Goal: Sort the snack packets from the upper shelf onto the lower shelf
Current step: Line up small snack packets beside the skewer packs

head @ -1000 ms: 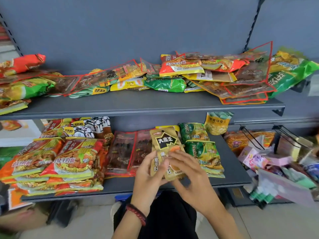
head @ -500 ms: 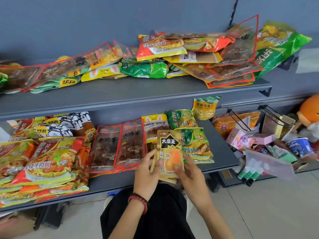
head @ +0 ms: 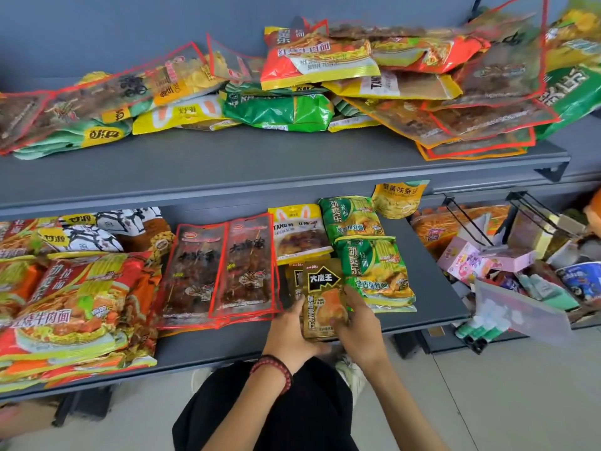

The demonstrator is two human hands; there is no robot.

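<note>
Head view: long grey metal upper shelf (head: 227,157) runs well above both hands, loaded with an unsorted heap of mixed snack packets (head: 318,60). Red, green, yellow and clear ones overlap, so most of the sort looks undone. Grey metal lower shelf (head: 432,281) sits right under the hands, with its packets grouped by kind, hence the tidy rows. Stack of red-orange noodle packets (head: 74,304) lies far left of the left hand and clear red-edged packets of dark skewers (head: 221,271) just left of it. Green-yellow noodle packets (head: 374,271) are just right of the right hand, and a yellow rabbit-eared packet (head: 299,232) lies beyond the fingertips.

Small brown-gold foil packet with black label (head: 323,297) is held between both hands, face up to the camera. It is over a matching brown-gold packet (head: 294,278) in the gap between skewers and green noodles, so it is likely being squared onto its own kind.

Left hand (head: 286,333) pinches the packet's left edge, fingers curled. Right hand (head: 361,327) grips the lower right, thumb on the front; its fingers are hidden behind. Both wrists are low near the shelf's front lip. Red bead bracelet (head: 276,369) on left wrist.
</note>
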